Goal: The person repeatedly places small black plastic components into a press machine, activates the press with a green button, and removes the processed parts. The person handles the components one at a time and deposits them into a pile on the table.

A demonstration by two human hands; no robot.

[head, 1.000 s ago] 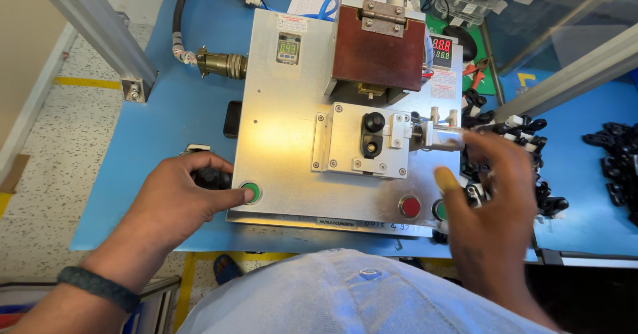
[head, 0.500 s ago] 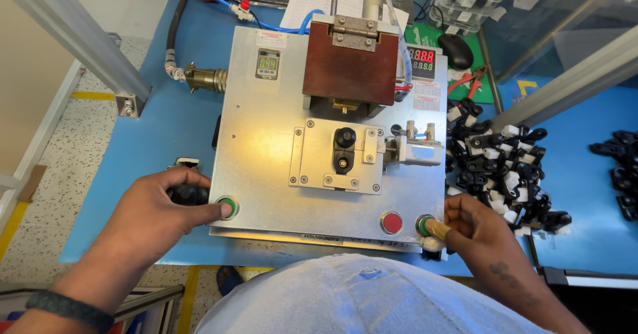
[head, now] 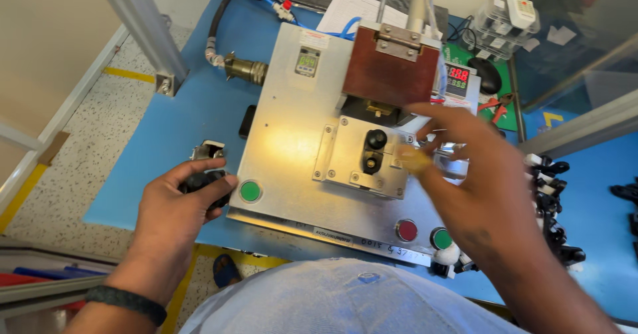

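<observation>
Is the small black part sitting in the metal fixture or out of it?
In. The black part sits in the slot of the metal fixture, below the brown press head; the right hand hovers beside it.

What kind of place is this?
Likely a factory assembly station: a silver metal press fixture with green and red push buttons on a blue bench top, a red-digit temperature controller, and heaped small black plastic parts.

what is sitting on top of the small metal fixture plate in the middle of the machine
A black plastic part stands in the fixture plate. The right hand reaches over its right edge, hiding what lies there.
</observation>
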